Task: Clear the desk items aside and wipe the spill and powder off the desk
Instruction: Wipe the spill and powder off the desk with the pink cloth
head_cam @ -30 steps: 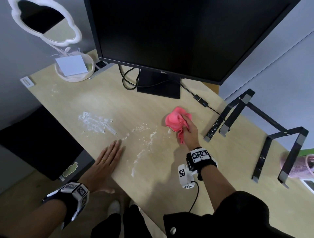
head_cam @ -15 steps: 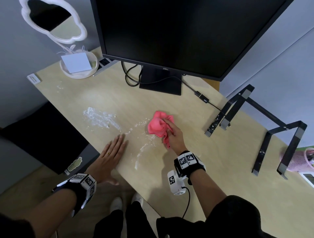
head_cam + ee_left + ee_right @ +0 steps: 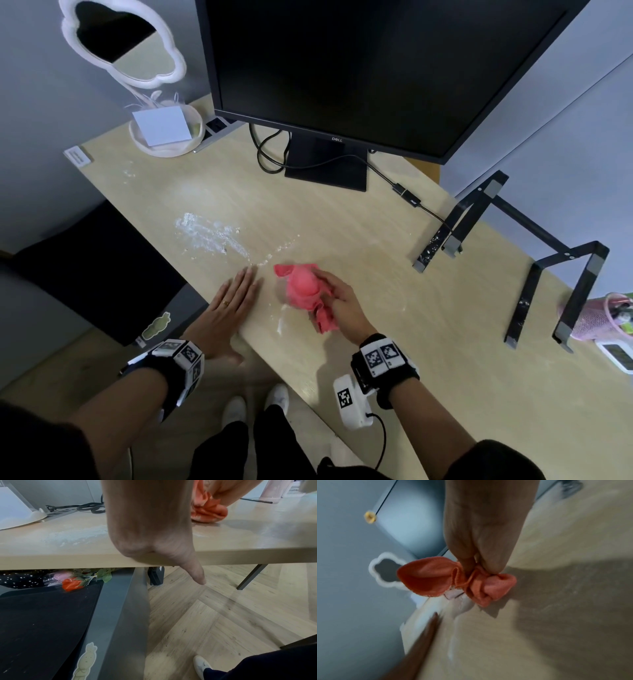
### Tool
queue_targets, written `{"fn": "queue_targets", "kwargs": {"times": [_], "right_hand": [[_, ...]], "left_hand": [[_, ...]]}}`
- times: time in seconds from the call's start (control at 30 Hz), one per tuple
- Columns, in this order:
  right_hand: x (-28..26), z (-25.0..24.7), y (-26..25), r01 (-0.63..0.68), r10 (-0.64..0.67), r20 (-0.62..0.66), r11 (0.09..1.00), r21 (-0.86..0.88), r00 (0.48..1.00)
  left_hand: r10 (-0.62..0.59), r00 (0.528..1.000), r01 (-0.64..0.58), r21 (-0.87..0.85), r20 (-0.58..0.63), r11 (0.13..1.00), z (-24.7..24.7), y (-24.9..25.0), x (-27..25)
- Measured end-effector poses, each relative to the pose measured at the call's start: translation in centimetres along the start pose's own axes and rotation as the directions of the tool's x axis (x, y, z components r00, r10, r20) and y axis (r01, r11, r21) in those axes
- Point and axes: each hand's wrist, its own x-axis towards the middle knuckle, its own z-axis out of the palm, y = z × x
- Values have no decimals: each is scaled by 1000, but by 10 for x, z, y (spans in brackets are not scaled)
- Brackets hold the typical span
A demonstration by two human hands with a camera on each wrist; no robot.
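My right hand (image 3: 337, 298) grips a bunched pink cloth (image 3: 303, 291) and presses it on the light wood desk (image 3: 445, 359) near the front edge; the right wrist view shows the pink cloth (image 3: 453, 580) pinched between thumb and fingers. White powder (image 3: 205, 233) lies in a patch to the far left of the cloth, with a thin trail (image 3: 281, 248) leading toward it and a smear (image 3: 281, 329) by the edge. My left hand (image 3: 233, 301) lies flat on the desk edge, fingers straight, just left of the cloth; its thumb (image 3: 193, 572) hangs below the edge.
A black monitor (image 3: 359, 68) on its stand with cables stands at the back. A white cloud-shaped mirror (image 3: 123, 41) with a dish and paper note sits back left. A black metal laptop stand (image 3: 513, 246) and a pink mesh holder (image 3: 596, 318) are at the right.
My right hand has dragged the pink cloth left and toward the front edge, through the powder trail, ending beside my left hand. The left hand has stayed flat on the desk edge.
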Motion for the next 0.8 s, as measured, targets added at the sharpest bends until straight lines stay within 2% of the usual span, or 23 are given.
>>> {"fn": "queue_targets", "kwargs": {"times": [0.07,0.13,0.23,0.3,0.43,0.53,0.67,0.8], "right_hand": [[-1,-7,-2,-8,25,-97,984,176,995],[6,-24,-1,34,14,-214,975,218,977],[17,-43,-5,103,-92,-360,995,12,928],[22,-41,-6,132,-144,-350,990,-58,925],[30,-20,6,41,-96,-380,988,-151,920],[29,-2,9,33,-92,-333,983,-178,938],[18,28,14,62,-104,-178,972,-227,978],[6,34,20,31,-53,-65,952,-303,996]], "left_hand": [[6,1000,-6,-11,-2,1000,1,-1,-1],[8,1000,-8,-15,-13,1000,1,0,-1],[4,1000,-4,-14,-26,1000,2,-1,-1],[6,1000,-6,-6,-24,1000,4,-2,0],[16,999,-16,-2,-45,1000,7,-3,1],[32,997,-33,-11,-63,999,9,-3,1],[44,998,-43,19,-54,999,10,-4,2],[43,998,-41,60,-43,997,12,-6,3]]}}
